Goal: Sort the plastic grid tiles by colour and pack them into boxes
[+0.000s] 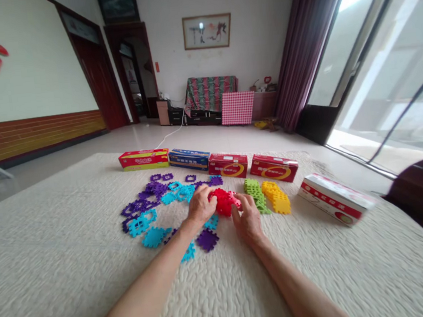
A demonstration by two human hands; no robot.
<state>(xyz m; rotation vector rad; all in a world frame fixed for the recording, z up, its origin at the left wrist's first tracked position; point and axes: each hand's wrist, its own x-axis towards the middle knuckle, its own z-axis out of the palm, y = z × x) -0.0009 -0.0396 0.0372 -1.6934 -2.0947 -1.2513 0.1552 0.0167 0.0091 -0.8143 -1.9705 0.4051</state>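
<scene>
In the head view a bunch of red interlocking plastic tiles (223, 202) lies on the cover between my hands. My left hand (200, 206) has its thumb and fingers closed on the left edge of the bunch. From the right, my right hand (248, 217) curls its fingers round the other edge. Just right of it stand rows of green tiles (255, 194) and yellow tiles (276, 197). Purple tiles (141, 205) and light blue tiles (155, 236) are scattered to the left, some overlapping. A single purple square tile (207, 240) lies below my left hand.
Along the back stand a red and yellow-green box (144, 160), a blue box (189, 159) and two red boxes (228, 166). A white and red box (335, 199) lies at the right. All rest on a cream quilted cover (75, 263). A dark chair (422, 191) is beyond its right edge.
</scene>
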